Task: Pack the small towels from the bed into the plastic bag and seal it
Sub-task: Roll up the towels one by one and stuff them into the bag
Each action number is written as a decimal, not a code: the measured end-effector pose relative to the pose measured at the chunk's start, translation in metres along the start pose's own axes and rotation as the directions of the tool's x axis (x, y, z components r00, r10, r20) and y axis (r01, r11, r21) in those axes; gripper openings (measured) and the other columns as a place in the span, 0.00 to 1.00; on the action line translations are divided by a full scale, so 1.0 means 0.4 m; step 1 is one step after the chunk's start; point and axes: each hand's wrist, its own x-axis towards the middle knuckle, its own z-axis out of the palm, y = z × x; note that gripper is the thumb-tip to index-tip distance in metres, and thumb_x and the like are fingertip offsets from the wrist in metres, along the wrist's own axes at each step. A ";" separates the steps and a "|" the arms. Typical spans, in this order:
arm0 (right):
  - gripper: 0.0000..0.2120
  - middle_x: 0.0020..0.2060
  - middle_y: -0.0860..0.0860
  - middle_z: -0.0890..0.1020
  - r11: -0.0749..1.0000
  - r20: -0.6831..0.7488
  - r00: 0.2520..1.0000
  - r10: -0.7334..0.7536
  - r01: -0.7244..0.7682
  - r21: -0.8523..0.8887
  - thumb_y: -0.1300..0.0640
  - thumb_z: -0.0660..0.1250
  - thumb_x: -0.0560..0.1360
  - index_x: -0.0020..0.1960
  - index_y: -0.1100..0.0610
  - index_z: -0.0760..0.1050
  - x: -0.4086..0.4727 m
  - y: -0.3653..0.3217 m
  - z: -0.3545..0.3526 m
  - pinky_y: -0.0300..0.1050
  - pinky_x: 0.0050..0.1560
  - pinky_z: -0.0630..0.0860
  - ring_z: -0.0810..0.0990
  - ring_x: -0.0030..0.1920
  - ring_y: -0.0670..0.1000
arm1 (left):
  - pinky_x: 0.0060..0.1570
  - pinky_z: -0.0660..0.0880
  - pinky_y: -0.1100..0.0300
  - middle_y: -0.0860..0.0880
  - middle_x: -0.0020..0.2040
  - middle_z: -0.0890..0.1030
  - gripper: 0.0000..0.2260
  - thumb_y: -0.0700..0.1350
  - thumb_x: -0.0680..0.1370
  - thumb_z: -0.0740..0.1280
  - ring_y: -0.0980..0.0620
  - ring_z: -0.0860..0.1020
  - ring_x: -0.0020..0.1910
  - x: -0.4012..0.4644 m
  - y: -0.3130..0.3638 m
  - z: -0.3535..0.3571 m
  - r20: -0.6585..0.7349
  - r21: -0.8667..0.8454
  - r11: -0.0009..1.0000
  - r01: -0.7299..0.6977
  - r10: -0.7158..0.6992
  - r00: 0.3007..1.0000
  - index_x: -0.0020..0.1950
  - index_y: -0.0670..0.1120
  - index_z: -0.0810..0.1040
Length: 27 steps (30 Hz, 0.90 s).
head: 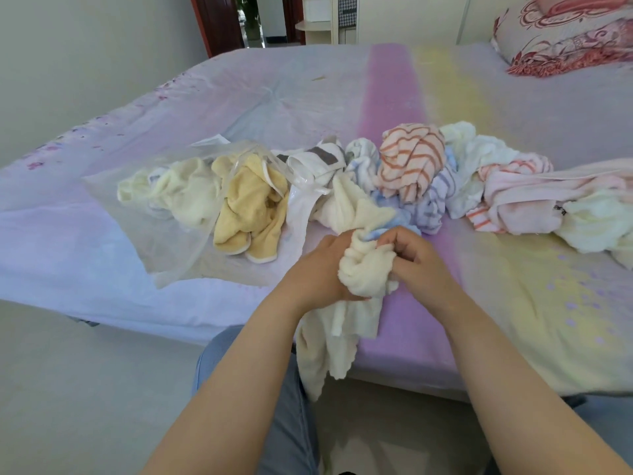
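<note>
cream towel [366,269], soft and light (floppy, tail dangling), bunched at frame centre in left hand [318,265] and right hand [418,262]; grip the wad.

Soft, even daylight fills the room, leaving colours pale and slightly washed out. Shadows are faint. Glare glints on the plastic bag [191,207]. Wide-angle distortion bends the bed [394,97] edges, and detail looks mildly soft throughout.
</note>
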 end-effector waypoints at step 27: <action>0.45 0.66 0.38 0.67 0.977 0.375 0.926 -0.042 0.117 -0.179 0.64 0.75 0.68 0.76 0.56 0.52 -0.004 -0.074 0.094 0.21 0.58 0.63 0.66 0.62 0.24 | 0.52 0.73 0.67 0.51 0.63 0.78 0.16 0.56 0.75 0.71 0.58 0.77 0.53 -0.076 0.100 -0.116 -0.269 -0.736 0.672 0.078 -0.396 0.878 0.59 0.51 0.75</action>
